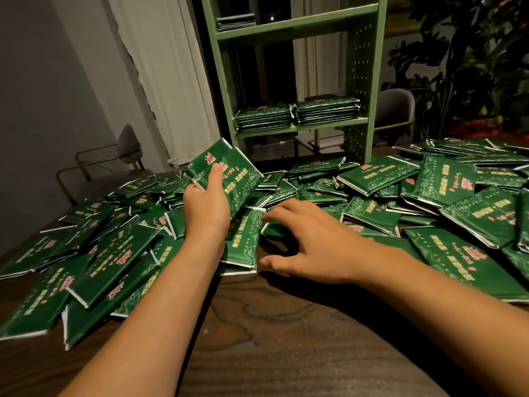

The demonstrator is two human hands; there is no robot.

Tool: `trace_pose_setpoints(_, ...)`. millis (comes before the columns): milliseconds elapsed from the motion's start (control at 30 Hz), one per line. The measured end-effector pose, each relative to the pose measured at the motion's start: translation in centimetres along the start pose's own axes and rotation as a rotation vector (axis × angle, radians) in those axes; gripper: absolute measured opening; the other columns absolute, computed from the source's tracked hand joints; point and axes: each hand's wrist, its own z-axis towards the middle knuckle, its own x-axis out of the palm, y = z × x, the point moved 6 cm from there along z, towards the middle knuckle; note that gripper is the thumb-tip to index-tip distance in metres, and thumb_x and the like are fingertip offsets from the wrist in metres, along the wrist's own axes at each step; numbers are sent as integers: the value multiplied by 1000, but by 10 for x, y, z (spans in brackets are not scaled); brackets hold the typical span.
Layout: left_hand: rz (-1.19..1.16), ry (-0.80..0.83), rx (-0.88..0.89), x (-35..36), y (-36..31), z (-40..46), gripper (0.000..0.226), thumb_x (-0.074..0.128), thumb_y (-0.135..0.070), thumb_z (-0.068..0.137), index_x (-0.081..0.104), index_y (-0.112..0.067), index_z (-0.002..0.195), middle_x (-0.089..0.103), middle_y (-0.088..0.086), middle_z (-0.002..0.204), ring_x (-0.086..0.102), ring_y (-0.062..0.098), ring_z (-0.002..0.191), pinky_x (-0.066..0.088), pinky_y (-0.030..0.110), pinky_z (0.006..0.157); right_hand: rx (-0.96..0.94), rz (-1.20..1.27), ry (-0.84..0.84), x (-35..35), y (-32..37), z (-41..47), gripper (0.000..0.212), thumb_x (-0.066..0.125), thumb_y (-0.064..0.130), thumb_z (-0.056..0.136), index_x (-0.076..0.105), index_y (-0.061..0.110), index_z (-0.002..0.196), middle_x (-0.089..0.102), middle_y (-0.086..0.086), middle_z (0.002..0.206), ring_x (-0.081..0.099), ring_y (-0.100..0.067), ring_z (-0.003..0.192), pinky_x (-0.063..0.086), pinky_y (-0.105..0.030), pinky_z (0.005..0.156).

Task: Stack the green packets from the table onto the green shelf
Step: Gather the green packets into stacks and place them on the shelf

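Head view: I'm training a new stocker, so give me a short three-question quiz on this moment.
1. True or false: the left hand grips packets lifted off the pile.
2. Where on the shelf do the two side-by-side stacks sit? A) top level B) lower level C) under the shelf
3. Fill in: the right hand reaches, fingers spread, over a packet lying on the ____.

Key: 1 true; 2 B; 3 table.
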Motion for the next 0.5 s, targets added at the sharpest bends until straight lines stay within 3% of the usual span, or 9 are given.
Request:
trace_pose_setpoints(67,4,-8,-18,-3,-1,3,45,54,-56,96,59,-12,104,64,2,94,62,23,89,47,36,73,-38,-22,17,7,11,3,81,61,71,82,38,29,148,38,4,147,33,-16,137,34,-38,114)
trace_pose_setpoints(167,-35,-16,-37,-10,-6,7,56,56,-61,88,66,-9,107,72,13,107,68,34,100,54,50,92,-87,-111,46,16,26,11,88,59,76,80,36,27,149,38,1,148,34,-20,137,32,-36,114)
trace_pose_setpoints(300,-62,-7,-59,-11,-2,10,63,55,-65,73,68,-11,104,73,14,106,70,36,98,55,57,92,-73,-182,118,23,36,27,92,53,79,81,24,31,153,32,-4,153,34,-26,138,34,-41,112)
trace_pose_setpoints(400,-102,-9,-91,-12,4,14,80,57,-70,63,63,-13,119,71,9,113,69,34,102,54,58,94,-73,-262,189,24,38,38,81,51,74,87,21,38,154,33,-4,151,39,-29,134,38,-42,108)
trace_pose_setpoints(500,-109,-13,-125,-14,7,13,78,55,-66,68,57,-11,123,67,10,117,66,35,106,52,58,95,-89,-314,208,20,41,40,73,49,68,91,23,41,153,36,-3,146,44,-29,129,42,-42,103)
